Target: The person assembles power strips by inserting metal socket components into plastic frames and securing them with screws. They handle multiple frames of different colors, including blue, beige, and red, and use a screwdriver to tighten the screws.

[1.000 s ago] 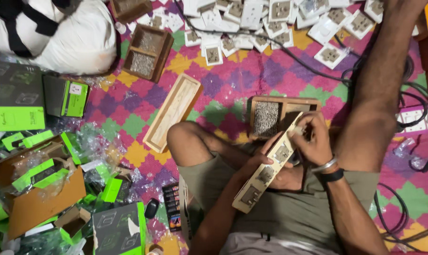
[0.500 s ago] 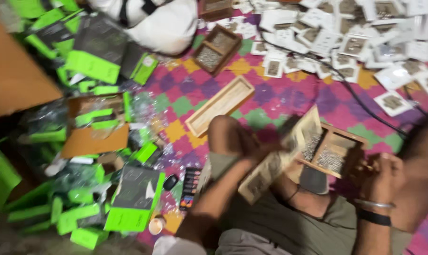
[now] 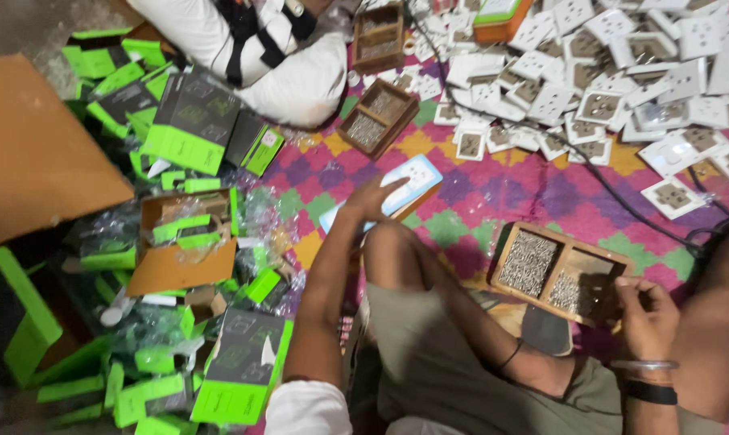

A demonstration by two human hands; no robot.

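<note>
I sit on a chequered mat [image 3: 493, 201] with my knee raised. My left hand [image 3: 371, 200] reaches forward and grips the near end of a long white socket plate [image 3: 413, 177], which lies flat on the mat ahead of my knee. My right hand [image 3: 646, 312], with a bangle and a dark band at the wrist, curls over the right end of a wooden two-compartment tray [image 3: 505, 246] that holds small metal screws [image 3: 529, 264]. Whether its fingers pinch any screws is hidden.
Green-and-black boxes [image 3: 191, 121] and clear wrappers lie heaped at the left beside a brown cardboard sheet [image 3: 34, 153]. A white bag [image 3: 300, 84] sits at the top. Two more wooden screw trays [image 3: 378, 117] and several white socket plates [image 3: 622, 89] cover the far mat. A black cable [image 3: 622, 217] crosses it.
The long plate has left my lap: my left hand carried it forward onto the mat. My right hand let go of it and went to the screw tray. The view swung left.
</note>
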